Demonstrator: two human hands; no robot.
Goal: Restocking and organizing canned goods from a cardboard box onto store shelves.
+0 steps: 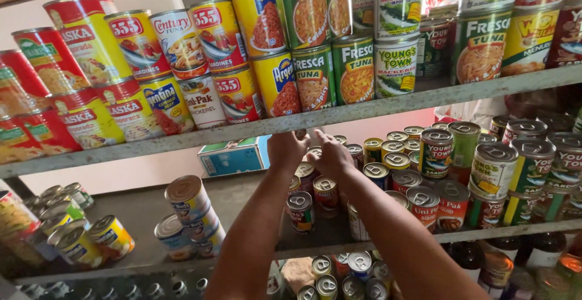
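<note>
Our left hand [287, 148] and right hand [330, 154] are raised side by side, almost touching, at the back of the middle shelf [151, 209]. Fingers curl inward, narrow, around something small between them; we cannot tell whether either grips it, since the upper shelf's front edge [242, 131] hides the fingertips.

Just below and in front of the hands stand small stacked cans [315, 185], upright, long axis vertical, pull-tab lids showing. The right hand is the nearer to them; the left sits just off their left side.

Right of the hands: a dense block of upright green and red cans [491, 166]. Left, well apart: a blue carton [233, 156], then a leaning stack of cans [191, 206] and tipped yellow cans [91, 236]. Above the hands: rows of larger tins [315, 76] on the upper shelf. Below our forearms: more can lids [339, 276].
</note>
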